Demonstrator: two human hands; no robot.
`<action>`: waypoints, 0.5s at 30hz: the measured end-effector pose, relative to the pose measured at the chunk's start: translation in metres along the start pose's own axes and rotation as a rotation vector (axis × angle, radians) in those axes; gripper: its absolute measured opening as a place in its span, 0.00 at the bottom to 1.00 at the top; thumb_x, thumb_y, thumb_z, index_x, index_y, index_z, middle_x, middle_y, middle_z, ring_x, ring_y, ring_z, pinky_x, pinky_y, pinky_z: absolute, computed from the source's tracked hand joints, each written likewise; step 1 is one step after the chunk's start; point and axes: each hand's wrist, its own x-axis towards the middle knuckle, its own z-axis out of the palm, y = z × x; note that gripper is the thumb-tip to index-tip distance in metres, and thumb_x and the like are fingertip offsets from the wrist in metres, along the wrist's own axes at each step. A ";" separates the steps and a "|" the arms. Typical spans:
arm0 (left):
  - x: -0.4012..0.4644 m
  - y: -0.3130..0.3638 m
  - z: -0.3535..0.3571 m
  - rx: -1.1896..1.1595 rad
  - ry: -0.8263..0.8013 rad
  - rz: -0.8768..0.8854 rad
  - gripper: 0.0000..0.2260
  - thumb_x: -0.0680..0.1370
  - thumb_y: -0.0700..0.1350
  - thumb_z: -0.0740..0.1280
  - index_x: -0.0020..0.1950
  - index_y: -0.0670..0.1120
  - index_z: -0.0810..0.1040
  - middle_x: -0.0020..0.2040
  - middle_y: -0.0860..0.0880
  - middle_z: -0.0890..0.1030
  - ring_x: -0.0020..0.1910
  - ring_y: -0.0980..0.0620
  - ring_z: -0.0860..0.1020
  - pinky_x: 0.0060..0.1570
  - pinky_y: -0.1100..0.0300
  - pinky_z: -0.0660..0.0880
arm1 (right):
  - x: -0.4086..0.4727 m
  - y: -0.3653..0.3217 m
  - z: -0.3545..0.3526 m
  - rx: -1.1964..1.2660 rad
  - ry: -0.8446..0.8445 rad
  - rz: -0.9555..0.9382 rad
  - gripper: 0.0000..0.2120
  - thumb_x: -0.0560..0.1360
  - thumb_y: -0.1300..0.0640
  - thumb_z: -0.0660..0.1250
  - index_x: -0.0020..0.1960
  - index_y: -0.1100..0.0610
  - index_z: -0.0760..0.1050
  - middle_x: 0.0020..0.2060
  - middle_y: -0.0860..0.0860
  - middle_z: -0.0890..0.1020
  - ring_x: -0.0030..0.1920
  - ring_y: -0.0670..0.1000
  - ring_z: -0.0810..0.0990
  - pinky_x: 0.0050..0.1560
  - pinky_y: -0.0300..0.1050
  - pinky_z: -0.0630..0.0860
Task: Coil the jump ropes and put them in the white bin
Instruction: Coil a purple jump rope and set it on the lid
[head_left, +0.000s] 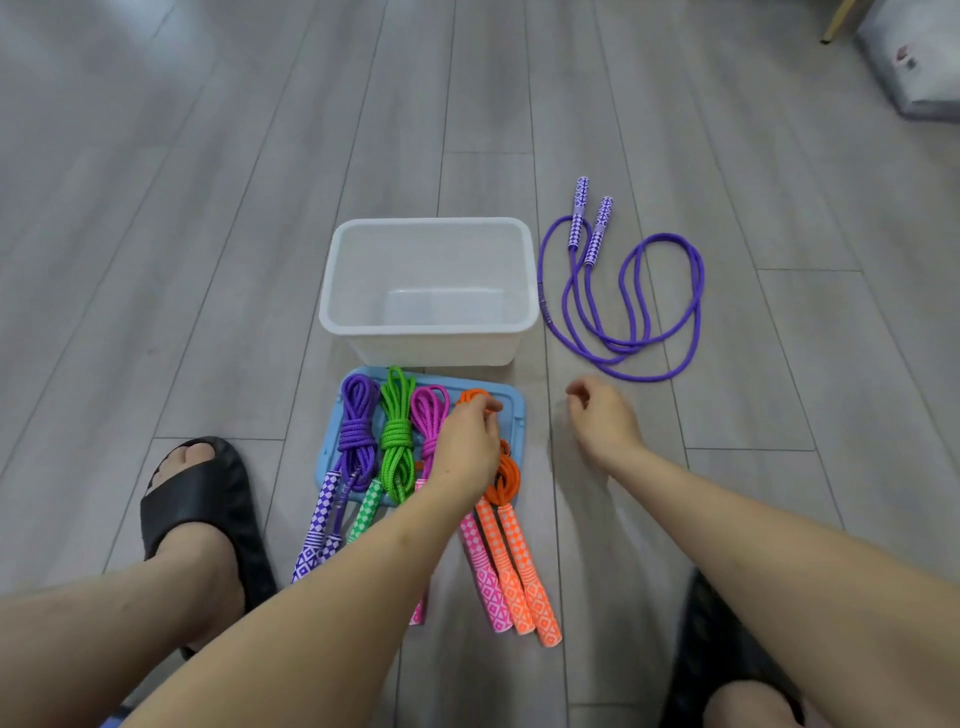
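A white bin (429, 332) stands on the floor with nothing inside it. In front of it, several coiled jump ropes lie side by side on a blue lid (517, 410): purple (356, 431), green (397, 436), pink (428, 415) and orange (506, 480). My left hand (467, 441) is over the orange rope's top loop, fingers curled onto it. My right hand (605, 421) hovers above the floor right of the lid, fingers loosely curled, holding nothing. An uncoiled purple rope (623, 312) lies spread out right of the bin.
My left foot in a black slipper (200, 499) rests on the grey wood floor left of the lid. A black slipper (727, 649) shows at the lower right. A grey bag (914, 67) and a chair leg (836, 21) sit at the far right corner.
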 end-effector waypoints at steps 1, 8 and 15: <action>0.005 0.002 0.004 0.002 0.010 0.016 0.11 0.84 0.40 0.59 0.62 0.44 0.80 0.54 0.45 0.83 0.46 0.48 0.79 0.43 0.60 0.69 | 0.009 0.006 -0.004 -0.020 0.014 0.011 0.09 0.79 0.61 0.65 0.55 0.58 0.81 0.52 0.58 0.84 0.54 0.60 0.81 0.55 0.49 0.76; 0.033 0.015 0.022 0.026 0.004 0.028 0.11 0.83 0.41 0.59 0.61 0.46 0.79 0.42 0.44 0.82 0.38 0.44 0.79 0.40 0.50 0.77 | 0.058 0.015 -0.017 -0.148 -0.041 -0.057 0.20 0.80 0.59 0.66 0.71 0.61 0.73 0.67 0.60 0.77 0.67 0.63 0.74 0.68 0.56 0.72; 0.047 0.019 0.032 0.000 -0.019 -0.022 0.10 0.85 0.42 0.58 0.62 0.46 0.77 0.44 0.44 0.80 0.32 0.52 0.73 0.35 0.55 0.73 | 0.062 0.016 -0.013 -0.426 -0.018 -0.008 0.16 0.82 0.49 0.62 0.66 0.54 0.76 0.62 0.56 0.79 0.65 0.60 0.74 0.63 0.58 0.70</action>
